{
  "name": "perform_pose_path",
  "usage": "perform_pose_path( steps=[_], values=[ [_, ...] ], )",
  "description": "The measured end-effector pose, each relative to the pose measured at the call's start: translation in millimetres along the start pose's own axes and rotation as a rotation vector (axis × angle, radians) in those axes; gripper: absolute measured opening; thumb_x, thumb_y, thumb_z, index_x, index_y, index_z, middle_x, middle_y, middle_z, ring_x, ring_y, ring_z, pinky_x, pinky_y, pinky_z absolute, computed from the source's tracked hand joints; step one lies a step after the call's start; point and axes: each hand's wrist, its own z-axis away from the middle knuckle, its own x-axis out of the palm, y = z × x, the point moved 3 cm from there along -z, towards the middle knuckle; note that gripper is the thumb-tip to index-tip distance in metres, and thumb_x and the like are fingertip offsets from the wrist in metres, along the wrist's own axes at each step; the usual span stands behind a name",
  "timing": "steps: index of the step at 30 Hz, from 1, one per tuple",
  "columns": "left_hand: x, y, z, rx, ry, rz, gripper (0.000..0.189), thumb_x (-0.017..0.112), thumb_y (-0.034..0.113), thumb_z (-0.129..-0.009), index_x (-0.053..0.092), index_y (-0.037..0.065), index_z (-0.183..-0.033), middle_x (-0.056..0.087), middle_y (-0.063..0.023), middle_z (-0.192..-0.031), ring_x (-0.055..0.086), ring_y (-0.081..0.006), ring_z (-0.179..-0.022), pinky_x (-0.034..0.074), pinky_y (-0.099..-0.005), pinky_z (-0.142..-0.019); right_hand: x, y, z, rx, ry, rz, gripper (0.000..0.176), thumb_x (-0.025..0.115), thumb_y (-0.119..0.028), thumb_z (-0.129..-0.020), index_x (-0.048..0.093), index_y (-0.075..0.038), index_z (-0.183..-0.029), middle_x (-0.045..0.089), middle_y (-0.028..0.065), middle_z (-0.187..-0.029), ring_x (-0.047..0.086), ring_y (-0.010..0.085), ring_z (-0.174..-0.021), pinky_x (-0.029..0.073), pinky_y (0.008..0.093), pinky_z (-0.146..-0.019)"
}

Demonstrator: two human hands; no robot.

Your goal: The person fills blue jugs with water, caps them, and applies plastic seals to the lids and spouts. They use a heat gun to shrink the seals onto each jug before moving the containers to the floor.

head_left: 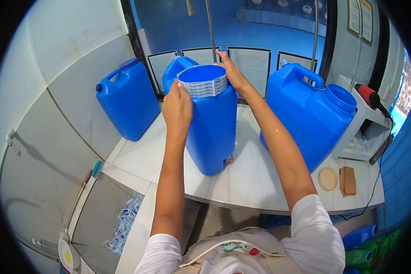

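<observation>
Fingers, left: those of the left hand are bunched together and curled against the near side of a band. Their tips are hidden behind the back of the hand.
Fingers, right: those of the right hand lie nearly straight and close together along the far side of the same band, pressing it to the rim. The thumb is out of sight.
Band: thin, pale sleeve printed with rows of small dark text too fine to read. It is looped round the wide round mouth between both sets of fingers.
Jug: tall blue plastic jug, smooth and slightly glossy, standing upright directly under the fingers. It has a small red and white tap low on its front.
Counter: white stone counter with tile seams, beneath the jug.
Beyond the left fingers: a squarer blue can with a handle and a small dark cap. A further blue container sits half hidden behind the band.
Beyond the right fingers: a large blue drum with a moulded handle and an open round mouth. Farther out, a red and black tool rests on a white rack, and its cord drops over the counter's edge.
Near edge, right: a round tan disc just beside a folded brown cloth.
Below, left: a heap of clear plastic rings, blurred and partly cut off.
</observation>
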Motion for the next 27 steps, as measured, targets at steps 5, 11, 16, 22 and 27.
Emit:
perform_pose_path(
  steps=[5, 11, 16, 22, 27],
  values=[
    [-2.4, -3.5, 4.3, 0.037, 0.058, 0.091, 0.044, 0.030, 0.030, -0.094, 0.056, 0.000, -0.113, 0.060, -0.0267, -0.099, 0.056, -0.0430, -0.094, 0.042, -0.0456, -0.083, -6.2, -17.2, 12.2, 0.013, 0.146, -0.166, 0.084, 0.021, -0.071, -0.084, 0.016, -0.012, -0.143, 0.027, 0.0271, -0.139, 0.040, 0.0341, -0.122, 0.024, 0.0424, -0.105],
    [0.8, -5.1, 4.2, -0.003, 0.033, 0.025, 0.045, 0.030, 0.035, -0.093, 0.055, 0.006, -0.118, 0.060, -0.0244, -0.105, 0.054, -0.0426, -0.101, 0.041, -0.0435, -0.087, -7.2, -30.2, 25.8, 0.091, 0.014, -0.339, 0.087, 0.021, -0.071, -0.084, 0.011, -0.008, -0.144, 0.015, 0.0240, -0.146, 0.028, 0.0329, -0.131, 0.017, 0.0431, -0.108],
    [-1.5, 7.7, 12.7, 0.072, 0.298, 0.010, 0.050, 0.034, 0.035, -0.094, 0.047, -0.001, -0.126, 0.049, -0.0218, -0.126, 0.043, -0.0365, -0.121, 0.033, -0.0387, -0.100, -28.7, -61.5, 67.5, -0.142, 0.090, 0.005, 0.074, 0.025, -0.056, -0.092, 0.017, 0.001, -0.140, 0.020, 0.0174, -0.146, 0.023, 0.0261, -0.135, 0.018, 0.0340, -0.109],
    [29.3, 110.0, 96.1, 0.440, 0.169, 0.527, 0.037, 0.042, 0.018, -0.093, 0.050, -0.004, -0.122, 0.055, -0.0191, -0.118, 0.053, -0.0274, -0.109, 0.037, -0.0317, -0.094, -135.5, -159.8, 263.7, -0.133, -0.507, 0.415, 0.045, 0.056, -0.021, -0.088, 0.046, 0.000, -0.127, 0.046, 0.0189, -0.130, 0.046, 0.0269, -0.120, 0.034, 0.0354, -0.102],
    [97.7, 177.8, 188.3, 0.837, -0.268, 0.566, 0.030, 0.047, -0.002, -0.080, 0.055, -0.007, -0.109, 0.063, -0.0196, -0.103, 0.061, -0.0303, -0.094, 0.045, -0.0359, -0.085, -341.3, -205.3, 362.0, 0.108, 0.202, 0.549, 0.025, 0.054, -0.013, -0.088, 0.060, -0.001, -0.110, 0.062, 0.0097, -0.106, 0.056, 0.0173, -0.104, 0.044, 0.0303, -0.088]
  ],
)
